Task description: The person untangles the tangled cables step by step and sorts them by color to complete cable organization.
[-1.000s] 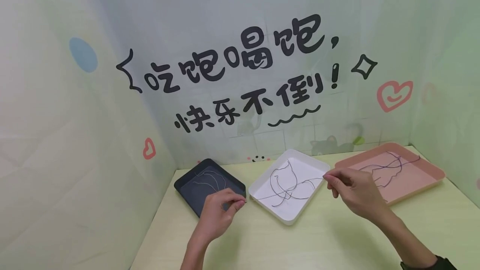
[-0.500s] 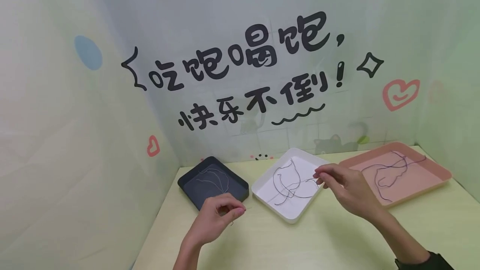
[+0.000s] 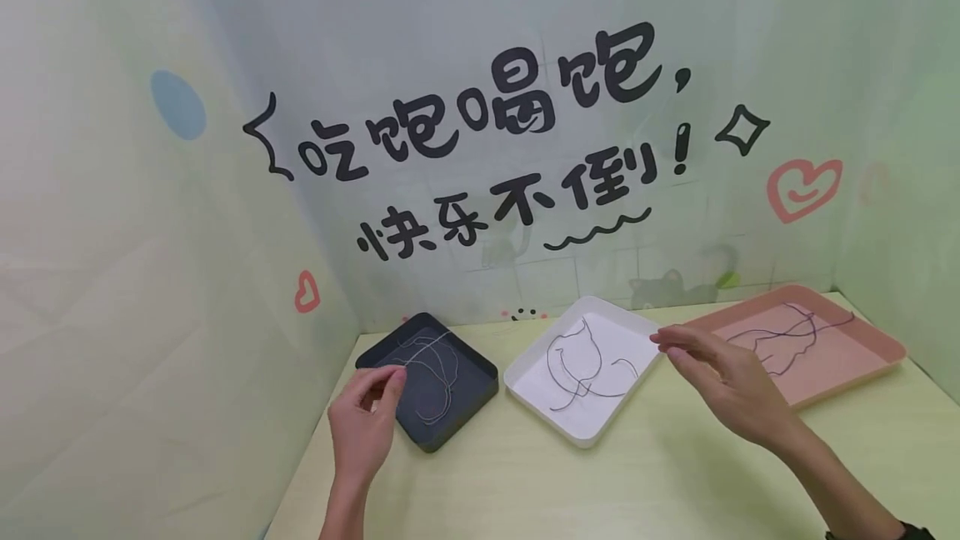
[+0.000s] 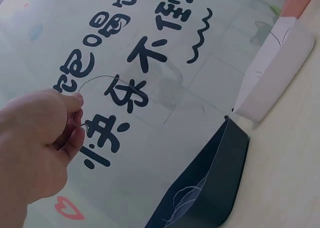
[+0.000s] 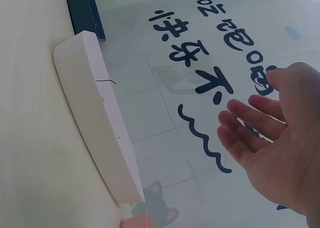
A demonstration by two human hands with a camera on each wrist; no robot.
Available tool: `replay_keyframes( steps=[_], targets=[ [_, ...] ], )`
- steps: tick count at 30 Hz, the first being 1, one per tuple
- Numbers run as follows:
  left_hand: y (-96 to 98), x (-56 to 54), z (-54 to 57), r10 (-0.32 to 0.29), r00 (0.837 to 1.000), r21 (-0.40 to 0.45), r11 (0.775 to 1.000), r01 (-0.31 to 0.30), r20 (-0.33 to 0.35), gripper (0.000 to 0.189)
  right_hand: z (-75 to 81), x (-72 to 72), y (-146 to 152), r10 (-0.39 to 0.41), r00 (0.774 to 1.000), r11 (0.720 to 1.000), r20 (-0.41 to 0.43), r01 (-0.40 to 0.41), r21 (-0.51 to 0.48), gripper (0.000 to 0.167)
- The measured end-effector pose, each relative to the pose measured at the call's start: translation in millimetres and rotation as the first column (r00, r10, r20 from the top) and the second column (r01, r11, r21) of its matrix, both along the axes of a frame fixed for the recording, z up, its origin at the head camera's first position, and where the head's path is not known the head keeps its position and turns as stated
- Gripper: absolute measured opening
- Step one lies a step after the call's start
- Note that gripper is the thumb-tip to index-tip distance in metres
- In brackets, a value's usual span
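My left hand [image 3: 366, 419] pinches a thin pale thread [image 3: 429, 346] between thumb and fingertips, at the near left edge of the dark blue tray [image 3: 468, 415]. In the left wrist view the thread [image 4: 102, 77] arcs away from the fingertips. More thin threads lie in the dark tray. My right hand [image 3: 738, 386] hovers at the right side of the white tray [image 3: 600, 423]; its fingers are extended with nothing between them, as the right wrist view of the hand [image 5: 285, 143] confirms. Several dark threads [image 3: 583, 390] curl inside the white tray.
A pink tray [image 3: 847, 348] with purple threads [image 3: 813, 325] stands to the right, partly behind my right hand. All three trays rest on a pale tabletop [image 3: 540, 490]. A printed curtain [image 3: 450, 290] closes off the back and sides.
A thread stretched between both hands over the white tray; my right hand has released it. My left hand has carried it left to the dark tray, while the right fingers straightened and shifted right.
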State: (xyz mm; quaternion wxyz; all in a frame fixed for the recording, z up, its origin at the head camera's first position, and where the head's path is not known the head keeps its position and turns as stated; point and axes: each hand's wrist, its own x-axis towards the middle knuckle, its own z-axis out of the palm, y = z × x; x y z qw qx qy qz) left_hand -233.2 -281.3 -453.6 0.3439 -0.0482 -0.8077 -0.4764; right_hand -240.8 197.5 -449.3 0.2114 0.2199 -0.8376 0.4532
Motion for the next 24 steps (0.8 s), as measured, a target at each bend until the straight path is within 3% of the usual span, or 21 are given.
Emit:
replay_keyframes(
  steps=[2,6,9,11,14,17,20,24],
  targets=[
    [-6.1,-6.2,-4.8,0.066,0.995,-0.098,0.992,-0.074,-0.078,0.010,-2.7,2.6,6,-0.021,1.000,1.000,-0.003,0.021,0.014,0.033],
    [-12.5,-18.9,-22.5,0.155,0.969,-0.274,0.940,-0.205,-0.193,0.010,-8.1,7.0,15,-0.040,0.999,0.999,-0.007,0.041,0.033,0.033],
    [-11.8,-25.9,-38.5,0.183,0.959,-0.364,0.896,-0.253,-0.216,0.011,-11.8,10.0,18,-0.049,0.999,0.997,0.002,0.049,0.052,0.032],
    [-8.6,-29.1,-47.2,0.186,0.961,-0.424,0.868,-0.259,-0.206,0.010,-13.9,11.7,20,-0.052,0.998,0.997,0.020,0.051,0.065,0.031],
    [-2.4,-33.2,-56.0,0.185,0.974,-0.510,0.829,-0.227,-0.132,0.008,-15.3,13.2,22,-0.047,0.998,0.996,0.047,0.043,0.079,0.029],
    [2.4,-36.6,-58.7,0.147,0.989,-0.558,0.821,-0.119,0.004,0.005,-16.1,13.6,21,-0.039,0.997,0.995,0.073,0.032,0.097,0.027],
    [5.2,-41.3,-59.0,0.116,0.982,-0.586,0.810,-0.008,0.147,0.004,-17.2,13.6,21,-0.020,0.997,0.992,0.075,0.010,0.128,0.027],
    [3.1,-45.7,-61.1,0.117,0.964,-0.626,0.778,0.059,0.237,0.004,-24.1,12.6,20,0.002,1.000,0.975,0.007,-0.003,0.224,0.037]
  ],
)
